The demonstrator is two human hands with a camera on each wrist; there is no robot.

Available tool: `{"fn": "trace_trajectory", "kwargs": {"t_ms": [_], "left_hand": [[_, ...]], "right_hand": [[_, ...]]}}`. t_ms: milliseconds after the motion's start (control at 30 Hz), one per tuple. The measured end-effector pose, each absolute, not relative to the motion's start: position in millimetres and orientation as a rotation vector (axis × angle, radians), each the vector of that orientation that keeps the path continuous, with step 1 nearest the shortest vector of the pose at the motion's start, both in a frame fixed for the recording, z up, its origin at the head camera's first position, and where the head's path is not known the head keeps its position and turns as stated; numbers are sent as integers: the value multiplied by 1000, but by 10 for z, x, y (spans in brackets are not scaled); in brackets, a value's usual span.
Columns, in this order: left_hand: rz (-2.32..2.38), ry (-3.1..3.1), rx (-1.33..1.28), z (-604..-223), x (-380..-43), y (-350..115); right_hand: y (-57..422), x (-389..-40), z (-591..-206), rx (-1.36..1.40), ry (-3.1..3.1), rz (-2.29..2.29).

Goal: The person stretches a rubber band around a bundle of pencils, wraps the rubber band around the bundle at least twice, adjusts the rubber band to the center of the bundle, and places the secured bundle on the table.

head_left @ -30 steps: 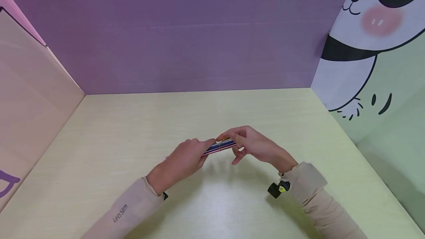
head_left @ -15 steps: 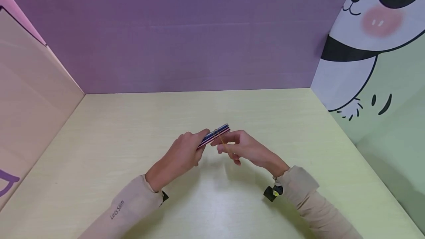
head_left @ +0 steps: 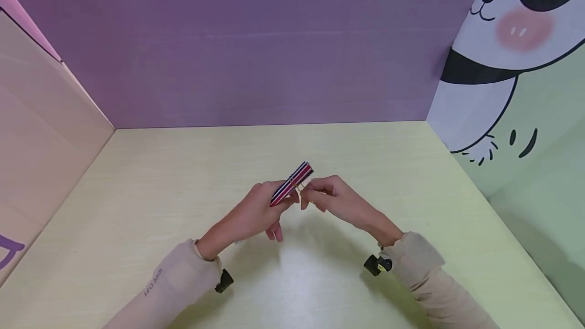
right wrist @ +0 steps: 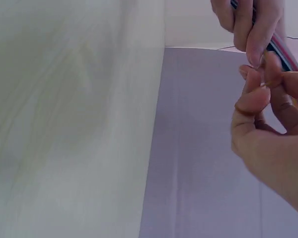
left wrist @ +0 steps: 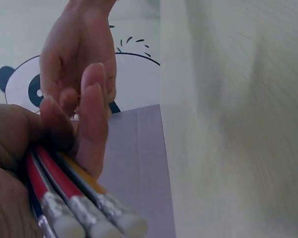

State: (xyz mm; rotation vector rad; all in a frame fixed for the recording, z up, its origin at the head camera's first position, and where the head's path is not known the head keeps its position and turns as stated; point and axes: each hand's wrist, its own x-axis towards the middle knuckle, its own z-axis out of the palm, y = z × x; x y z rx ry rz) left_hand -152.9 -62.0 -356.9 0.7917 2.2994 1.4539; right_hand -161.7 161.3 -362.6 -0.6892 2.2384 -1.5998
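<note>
My left hand [head_left: 256, 212] grips a bundle of striped pencils [head_left: 291, 183] over the middle of the table, their far ends slanting up and to the right. In the left wrist view the metal ferrules and white erasers [left wrist: 102, 230] stick out of the left hand; red, orange and dark barrels show. A thin yellowish rubber band [head_left: 297, 186] crosses the bundle. My right hand [head_left: 343, 199], just right of the bundle, pinches the band and draws it away from the pencils. The right wrist view shows the right fingertips [right wrist: 253, 101] close to the left hand's fingers.
The pale wooden tabletop [head_left: 205, 156] spreads under both hands. A purple panel [head_left: 274, 55] stands behind it, a pinkish panel [head_left: 41, 131] on the left and a green panel [head_left: 544, 207] with a panda drawing on the right. Each wrist carries a small black camera [head_left: 224, 281].
The bundle has turned from nearly level to a steep slant. The left hand has rolled over, showing the thumb side. The right hand has left the bundle's end and pulls the rubber band to the right.
</note>
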Motion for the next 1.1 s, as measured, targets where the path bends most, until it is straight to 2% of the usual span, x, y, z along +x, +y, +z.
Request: {"fn": "trace_trajectory", "kwargs": {"t_ms": [233,400,633,833,1100], "left_hand": [[1606,2045,648,-3533,-1648,-731],[1641,1940,576,-3547,-1716,-790],[1513,2114,670,-3610,-1709,-770],[1388,2296,732,-3637,-1657,-706],[1350,2377,843,-3642,-1597,-657]], "right_hand": [[1511,-1486,-3537,-848,2335,-1862],[1465,-1412,-3494,-818,2390,-2062],[1518,-1452,-3452,-543,2204,-2094],[1561,-1505,-3488,-549,1927,-2124],[1598,-1625,-3590,-385,1715,-2113]]}}
